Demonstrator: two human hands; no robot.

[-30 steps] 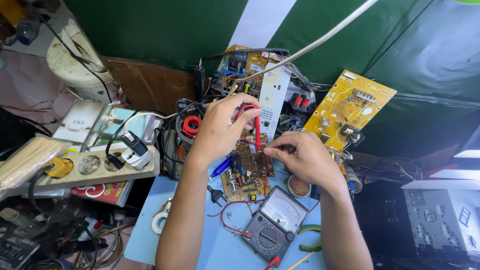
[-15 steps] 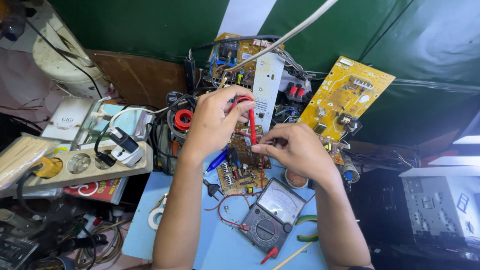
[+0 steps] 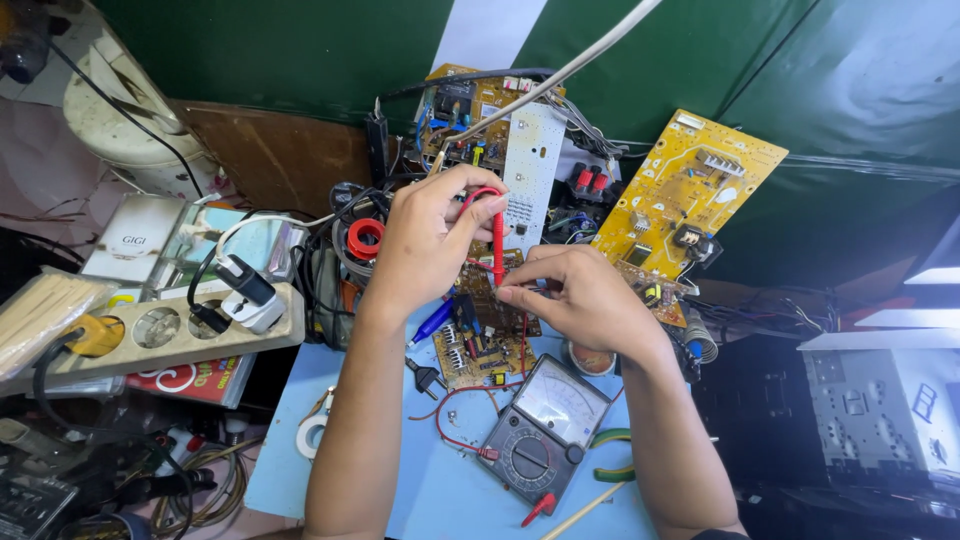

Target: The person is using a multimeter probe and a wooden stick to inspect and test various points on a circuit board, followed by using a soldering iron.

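My left hand (image 3: 425,240) grips a red test probe (image 3: 497,238), held upright with its tip down on a small brown circuit board (image 3: 482,338). My right hand (image 3: 582,295) rests on the same board just right of the probe, fingers pinched close to the probe's tip; what it holds is hidden. A red lead (image 3: 450,405) runs from the probe area down to an analog multimeter (image 3: 545,432) lying on the light blue table (image 3: 440,490) below my hands.
A yellow circuit board (image 3: 695,195) leans at the right, another board with a white panel (image 3: 528,165) stands behind my hands. A power strip with a plug (image 3: 160,325) lies left. A roll of white tape (image 3: 312,436), green-handled pliers (image 3: 612,455) and tangled cables (image 3: 205,490) surround the table.
The view has shifted slightly; both hands stay on the small board, with the red probe kept upright in my left hand.
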